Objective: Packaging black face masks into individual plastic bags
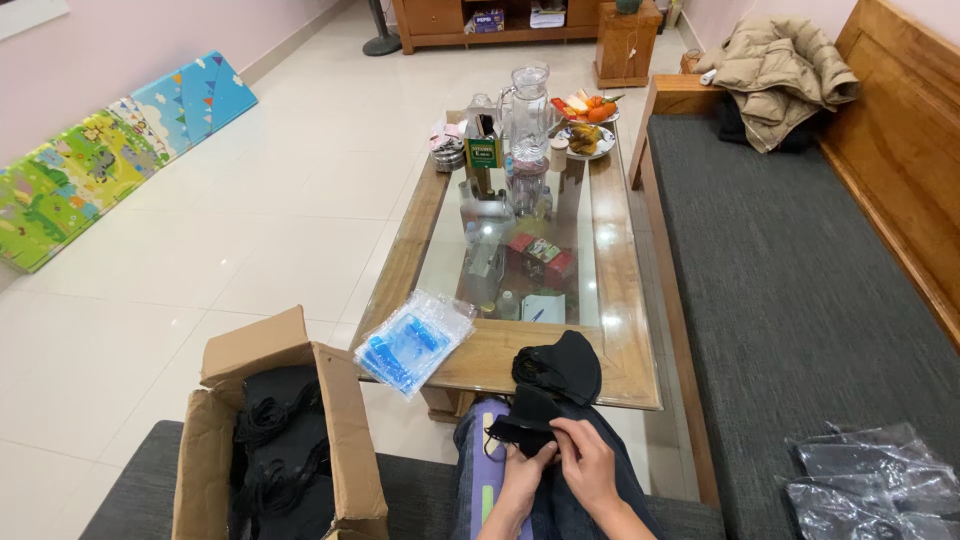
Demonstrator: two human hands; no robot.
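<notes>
Single head-worn camera is looking down and forward from the seated person, lap close, glass-topped wooden surface (620, 300) stretching away.

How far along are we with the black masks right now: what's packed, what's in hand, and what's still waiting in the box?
Done, apparently: clear bags with dark contents lie on the grey bench. In hand: left hand and right hand both hold one black mask over the lap; another black mask waits on the table edge. Left: the cardboard box still holds many black masks, and a stack of empty clear bags sits on the table.
</notes>
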